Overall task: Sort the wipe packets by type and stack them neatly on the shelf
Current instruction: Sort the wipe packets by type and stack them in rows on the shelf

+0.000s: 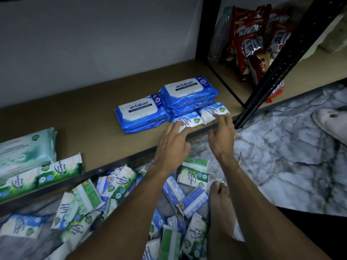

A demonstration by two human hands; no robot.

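On the low shelf (93, 132), front edge, right end: two small blue-and-white packets, the left packet (193, 120) and the right packet (214, 110), side by side and touching the taller antabax stack (189, 91) behind.

- Left hand (172, 145): fingers straight, resting on the left packet.
- Right hand (223, 136): fingers extended, touching the right packet. Neither hand grips. Both appear to be nudging the pair square to the edge, blue kept with blue.
- Shorter antabax stack (140, 111): soft, glossy, pillow-shaped film packs, just beside the taller one.
- Green packets (60, 169): grouped apart at the shelf's left end, presumably by type.
- Unsorted heap (116, 184): slick, flat rectangular sachets, green and blue mixed, on the marbled floor (281, 147).
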